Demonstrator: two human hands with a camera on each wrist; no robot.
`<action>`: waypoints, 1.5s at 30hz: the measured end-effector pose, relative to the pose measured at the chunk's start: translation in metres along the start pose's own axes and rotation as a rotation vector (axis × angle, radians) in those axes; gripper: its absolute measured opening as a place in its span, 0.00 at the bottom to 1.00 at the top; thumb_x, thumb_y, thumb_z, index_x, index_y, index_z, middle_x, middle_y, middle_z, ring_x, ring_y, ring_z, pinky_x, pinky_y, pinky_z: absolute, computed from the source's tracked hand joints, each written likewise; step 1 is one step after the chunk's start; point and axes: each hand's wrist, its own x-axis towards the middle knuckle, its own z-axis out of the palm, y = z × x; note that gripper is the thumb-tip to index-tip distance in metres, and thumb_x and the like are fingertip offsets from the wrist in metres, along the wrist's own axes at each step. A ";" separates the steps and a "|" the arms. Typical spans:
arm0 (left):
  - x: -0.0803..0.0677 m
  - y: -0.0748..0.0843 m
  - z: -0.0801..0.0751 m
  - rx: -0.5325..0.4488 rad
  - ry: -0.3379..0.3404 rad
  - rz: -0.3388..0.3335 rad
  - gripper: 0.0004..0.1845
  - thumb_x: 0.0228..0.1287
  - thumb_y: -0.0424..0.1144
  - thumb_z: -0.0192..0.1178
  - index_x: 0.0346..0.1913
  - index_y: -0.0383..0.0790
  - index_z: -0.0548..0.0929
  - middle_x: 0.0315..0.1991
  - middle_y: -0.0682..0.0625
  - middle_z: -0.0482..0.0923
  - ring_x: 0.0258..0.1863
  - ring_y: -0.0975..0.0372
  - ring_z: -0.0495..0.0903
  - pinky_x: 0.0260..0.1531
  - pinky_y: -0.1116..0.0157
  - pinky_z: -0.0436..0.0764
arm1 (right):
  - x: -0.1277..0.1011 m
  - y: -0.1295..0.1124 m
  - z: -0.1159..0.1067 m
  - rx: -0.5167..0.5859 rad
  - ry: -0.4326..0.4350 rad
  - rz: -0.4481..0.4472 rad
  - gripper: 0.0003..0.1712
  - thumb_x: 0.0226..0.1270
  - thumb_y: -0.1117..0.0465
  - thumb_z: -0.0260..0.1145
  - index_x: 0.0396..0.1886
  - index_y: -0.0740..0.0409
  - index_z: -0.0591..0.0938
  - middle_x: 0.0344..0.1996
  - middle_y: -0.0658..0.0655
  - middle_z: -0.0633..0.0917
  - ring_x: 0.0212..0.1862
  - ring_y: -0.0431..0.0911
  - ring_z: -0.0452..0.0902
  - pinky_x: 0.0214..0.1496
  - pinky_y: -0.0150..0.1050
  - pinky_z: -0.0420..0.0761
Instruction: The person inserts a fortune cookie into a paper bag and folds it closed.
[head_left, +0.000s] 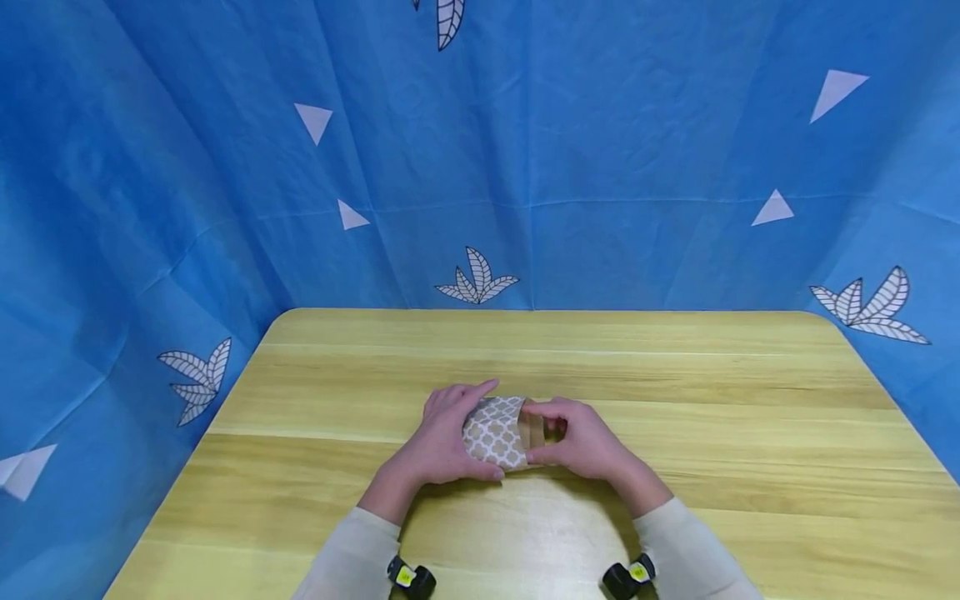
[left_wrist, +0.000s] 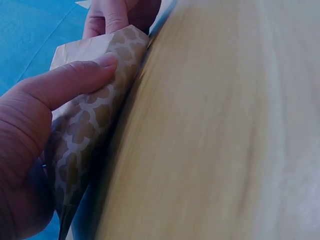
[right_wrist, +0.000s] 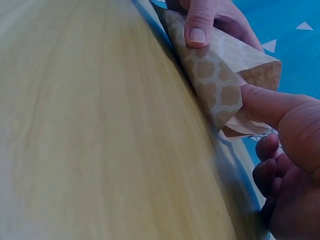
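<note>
1. Left hand point(head_left: 442, 433) grips the left end of a patterned paper bag point(head_left: 497, 432): thumb along its near edge, fingers curled over the far side. Left wrist view shows the thumb point(left_wrist: 75, 80) pressed flat on the printed face.
2. Right hand point(head_left: 577, 437) holds the bag's right end, where the plain brown inside shows; thumb and fingers pinch it. Right wrist view: the thumb tip sits against the paper at the open mouth, other fingers point(right_wrist: 267, 170) curled below it.
3. The bag is brown paper with a white quatrefoil lattice print, bulged between the two hands rather than lying flat. Bottom edge looks to be touching the table point(head_left: 675, 400); can't tell how much weight rests on it.
4. Position: centre of the table, slightly toward the near edge, straight in front of the person.
5. Pale long sleeves point(head_left: 352, 554) on both arms, a small black wrist camera point(head_left: 408, 577) on each.
6. Table is light yellow wood grain. Blue cloth point(head_left: 600, 150) with white leaf and triangle prints hangs behind and to both sides.
</note>
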 end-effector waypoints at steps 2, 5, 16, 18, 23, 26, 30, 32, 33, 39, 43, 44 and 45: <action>0.000 0.000 0.000 0.000 -0.001 0.002 0.65 0.33 0.62 0.81 0.78 0.54 0.59 0.65 0.50 0.67 0.66 0.56 0.61 0.70 0.50 0.45 | 0.001 0.000 0.000 0.002 -0.002 -0.004 0.36 0.47 0.61 0.83 0.60 0.60 0.83 0.28 0.50 0.76 0.33 0.45 0.69 0.33 0.37 0.74; 0.001 0.000 -0.001 -0.012 0.002 0.006 0.65 0.33 0.61 0.82 0.78 0.54 0.59 0.65 0.49 0.67 0.65 0.55 0.61 0.70 0.48 0.44 | 0.002 0.000 0.001 0.007 -0.005 -0.005 0.36 0.46 0.62 0.83 0.59 0.61 0.83 0.29 0.51 0.75 0.33 0.46 0.68 0.32 0.36 0.73; 0.000 0.003 -0.001 -0.013 0.002 0.008 0.64 0.33 0.61 0.82 0.78 0.53 0.60 0.64 0.49 0.68 0.64 0.55 0.63 0.70 0.47 0.46 | 0.003 0.003 0.004 -0.004 0.006 0.006 0.34 0.47 0.65 0.81 0.58 0.61 0.84 0.30 0.50 0.77 0.33 0.45 0.69 0.33 0.37 0.74; 0.000 0.003 -0.001 0.008 -0.004 -0.011 0.65 0.32 0.63 0.81 0.78 0.54 0.60 0.65 0.50 0.67 0.65 0.56 0.63 0.70 0.49 0.46 | 0.001 0.003 0.003 0.018 0.019 0.011 0.33 0.49 0.64 0.81 0.58 0.60 0.84 0.29 0.50 0.76 0.33 0.46 0.69 0.33 0.37 0.74; -0.004 0.004 -0.001 0.050 -0.006 -0.071 0.65 0.33 0.69 0.77 0.79 0.56 0.59 0.64 0.52 0.67 0.65 0.56 0.63 0.70 0.48 0.47 | -0.007 0.001 -0.001 0.069 0.084 0.041 0.25 0.57 0.60 0.78 0.57 0.55 0.86 0.24 0.50 0.73 0.30 0.45 0.68 0.32 0.37 0.71; -0.007 0.006 -0.001 0.057 0.004 -0.113 0.62 0.38 0.73 0.72 0.79 0.58 0.58 0.65 0.51 0.67 0.63 0.54 0.65 0.68 0.47 0.56 | -0.013 -0.001 -0.003 0.101 0.131 0.073 0.23 0.60 0.58 0.76 0.56 0.55 0.86 0.24 0.50 0.71 0.29 0.45 0.66 0.31 0.36 0.68; -0.012 0.008 -0.002 0.073 0.018 -0.151 0.58 0.46 0.78 0.63 0.79 0.59 0.57 0.67 0.48 0.65 0.63 0.51 0.68 0.61 0.46 0.68 | -0.022 -0.004 -0.005 0.149 0.202 0.122 0.21 0.63 0.60 0.75 0.55 0.59 0.85 0.25 0.53 0.71 0.27 0.44 0.64 0.29 0.34 0.67; -0.015 0.010 -0.004 0.087 0.028 -0.169 0.56 0.49 0.78 0.60 0.79 0.58 0.58 0.67 0.47 0.65 0.62 0.51 0.69 0.59 0.47 0.70 | -0.027 -0.007 -0.005 0.164 0.230 0.156 0.20 0.63 0.62 0.74 0.55 0.60 0.84 0.26 0.54 0.72 0.28 0.45 0.66 0.29 0.34 0.69; -0.017 0.010 -0.004 0.096 0.033 -0.178 0.55 0.50 0.78 0.59 0.79 0.57 0.58 0.66 0.46 0.66 0.61 0.51 0.70 0.59 0.47 0.71 | -0.029 -0.008 -0.005 0.164 0.240 0.176 0.20 0.64 0.62 0.73 0.55 0.61 0.83 0.27 0.54 0.74 0.28 0.45 0.68 0.29 0.34 0.71; -0.027 0.019 -0.009 0.096 0.070 -0.202 0.50 0.57 0.72 0.59 0.78 0.52 0.61 0.62 0.44 0.69 0.56 0.50 0.74 0.54 0.49 0.75 | -0.037 -0.017 0.000 0.174 0.214 0.313 0.22 0.64 0.59 0.73 0.55 0.62 0.81 0.30 0.53 0.83 0.29 0.47 0.79 0.29 0.38 0.80; -0.031 0.025 -0.011 0.062 0.093 -0.191 0.46 0.62 0.67 0.60 0.77 0.48 0.61 0.64 0.41 0.69 0.57 0.48 0.75 0.55 0.48 0.74 | -0.038 -0.022 0.008 0.251 0.165 0.344 0.22 0.65 0.61 0.72 0.56 0.66 0.80 0.31 0.54 0.84 0.27 0.49 0.81 0.27 0.40 0.82; -0.031 0.026 -0.011 0.049 0.094 -0.188 0.45 0.63 0.65 0.61 0.77 0.47 0.61 0.65 0.41 0.69 0.58 0.47 0.75 0.57 0.48 0.74 | -0.038 -0.023 0.011 0.266 0.155 0.344 0.23 0.65 0.61 0.72 0.56 0.67 0.80 0.31 0.55 0.84 0.27 0.49 0.81 0.27 0.40 0.83; -0.032 0.027 -0.010 0.037 0.094 -0.187 0.45 0.64 0.64 0.61 0.77 0.47 0.61 0.65 0.41 0.70 0.59 0.47 0.74 0.58 0.48 0.73 | -0.038 -0.025 0.013 0.275 0.146 0.343 0.23 0.65 0.61 0.72 0.56 0.68 0.80 0.30 0.55 0.84 0.27 0.49 0.81 0.27 0.40 0.83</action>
